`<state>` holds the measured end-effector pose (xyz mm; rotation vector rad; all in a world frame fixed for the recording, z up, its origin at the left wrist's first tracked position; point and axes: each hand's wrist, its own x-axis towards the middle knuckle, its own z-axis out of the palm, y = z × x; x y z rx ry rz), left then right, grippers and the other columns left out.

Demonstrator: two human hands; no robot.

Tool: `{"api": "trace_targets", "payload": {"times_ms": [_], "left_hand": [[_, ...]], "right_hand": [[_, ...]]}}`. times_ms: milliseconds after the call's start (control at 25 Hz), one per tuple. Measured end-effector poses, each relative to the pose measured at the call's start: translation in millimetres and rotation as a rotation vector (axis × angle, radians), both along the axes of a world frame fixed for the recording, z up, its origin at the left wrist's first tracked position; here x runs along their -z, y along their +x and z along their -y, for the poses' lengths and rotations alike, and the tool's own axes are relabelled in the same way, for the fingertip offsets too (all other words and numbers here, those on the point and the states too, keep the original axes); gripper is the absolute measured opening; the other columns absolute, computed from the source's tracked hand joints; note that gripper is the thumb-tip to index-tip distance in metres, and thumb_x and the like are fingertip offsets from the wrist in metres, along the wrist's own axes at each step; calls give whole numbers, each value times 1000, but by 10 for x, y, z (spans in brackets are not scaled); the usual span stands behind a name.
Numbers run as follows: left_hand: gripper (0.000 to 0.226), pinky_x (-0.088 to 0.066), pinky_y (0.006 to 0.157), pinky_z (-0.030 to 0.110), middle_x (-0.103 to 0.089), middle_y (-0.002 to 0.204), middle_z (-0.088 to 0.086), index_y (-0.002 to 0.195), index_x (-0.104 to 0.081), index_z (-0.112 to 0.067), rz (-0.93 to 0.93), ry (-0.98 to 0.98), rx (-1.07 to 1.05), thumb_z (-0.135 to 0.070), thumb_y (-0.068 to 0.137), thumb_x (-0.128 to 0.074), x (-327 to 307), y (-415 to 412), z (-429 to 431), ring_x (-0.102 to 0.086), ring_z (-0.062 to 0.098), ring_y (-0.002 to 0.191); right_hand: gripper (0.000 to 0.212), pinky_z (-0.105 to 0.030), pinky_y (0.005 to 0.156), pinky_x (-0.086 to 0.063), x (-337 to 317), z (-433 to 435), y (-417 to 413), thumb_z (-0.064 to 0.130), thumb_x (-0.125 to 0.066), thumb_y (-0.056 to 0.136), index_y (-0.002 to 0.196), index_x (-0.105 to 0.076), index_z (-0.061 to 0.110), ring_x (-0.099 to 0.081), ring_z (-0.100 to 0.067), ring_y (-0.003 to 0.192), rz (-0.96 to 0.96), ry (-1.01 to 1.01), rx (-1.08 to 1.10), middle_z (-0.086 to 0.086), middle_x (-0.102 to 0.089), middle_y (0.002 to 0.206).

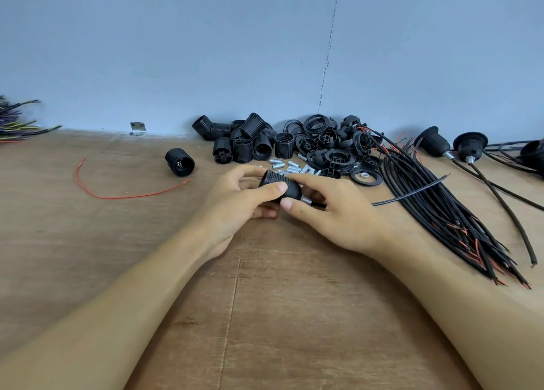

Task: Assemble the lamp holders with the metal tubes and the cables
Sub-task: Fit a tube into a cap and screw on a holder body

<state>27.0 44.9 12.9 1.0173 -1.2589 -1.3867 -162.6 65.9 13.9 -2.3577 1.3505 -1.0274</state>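
Wooden table (265,316) lies under our forearms. At its centre our left hand (235,204) curls round a black holder (278,180), thumb on top. Our right hand (332,213) pinches the holder's right end, where a tube (306,200) sticks out and a cable (412,194) runs toward 3 o'clock. Just beyond lie loose tubes (290,165), with spare holders (244,142) at 12, cables (441,213) at 2 and a red wire (117,196) at 10.

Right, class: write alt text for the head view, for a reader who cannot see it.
The left hand and right hand grip a lamp holder over a wooden table, a metal tube and cable at its right end. Behind lie spare holders, rings, loose tubes and a cable bundle.
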Motion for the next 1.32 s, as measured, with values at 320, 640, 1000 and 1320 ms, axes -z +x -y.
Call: {"api": "trace_targets", "payload": {"times_ms": [320,640,1000,1320], "left_hand": [[47,-63,80,40,-77,107,14,111,-62,-11,-377,15,-20,-20,68,-80,-96,28,12,-76,32,97],[48,-51,95,27,-72,111,-21,120,-65,-50,188,-417,-132,-45,74,-79,-50,-32,-69,-66,1,106],[41,-55,76,15,-78,101,-7,116,-65,-19,-28,-392,-169,-30,80,-80,-44,-136,-133,-74,8,93],[37,-53,86,16,-77,106,-12,122,-69,-31,70,-525,-37,-21,87,-78,-45,-178,-193,-71,4,100]], "right_hand": [[21,-46,98,-46,-5,232,-308,22,-58,95,112,-72,20,-61,-24,106,74,-27,627,-2,-65,114],[30,-46,102,-32,-22,237,-431,30,-56,93,119,-68,21,-41,-34,126,-225,154,909,-9,-56,133],[25,-44,96,-31,-86,179,-392,31,-47,102,110,-68,22,-47,-31,117,-164,-150,914,-4,-66,119],[15,-28,69,-56,-242,72,-144,18,-55,102,100,-66,8,-65,-13,71,882,150,218,-3,-76,88]]}}
